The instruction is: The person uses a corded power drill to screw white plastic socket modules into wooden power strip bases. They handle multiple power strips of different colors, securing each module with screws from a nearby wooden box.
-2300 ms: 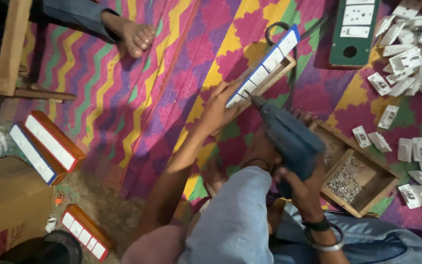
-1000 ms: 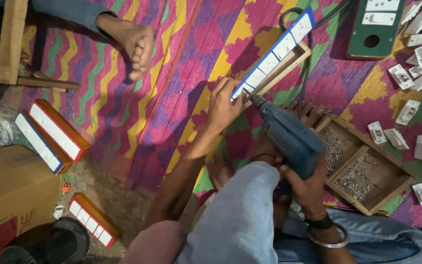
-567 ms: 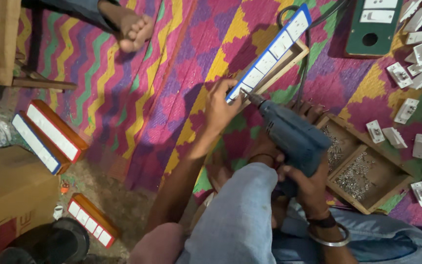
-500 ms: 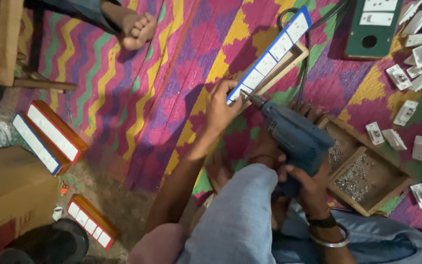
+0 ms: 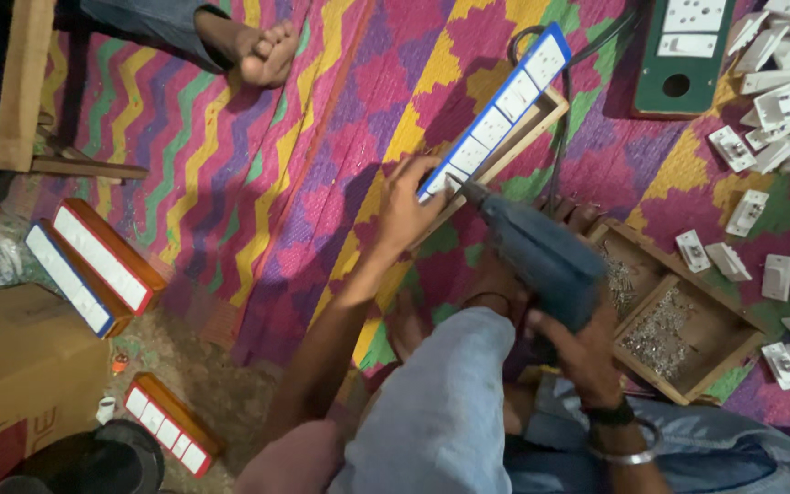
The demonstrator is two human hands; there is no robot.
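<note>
Pressing down on the near end of the board (image 5: 496,114), the left hand (image 5: 404,210) is pinning it flat, fingers spread over the lowest white plate. The board is lying on the mat (image 5: 258,183), its long axis running from that hand up and away to the right, toward the green panel (image 5: 683,55). The right hand (image 5: 587,352) is wrapped tight around the grip of the drill (image 5: 537,261), which is slanting up and to the left so that its bit is meeting the board's near end just beside the left fingertips. So the left hand is nearer, and the drill is coming in from the lower right. A wooden tray (image 5: 742,352) of screws is sitting just right of the drill.
</note>
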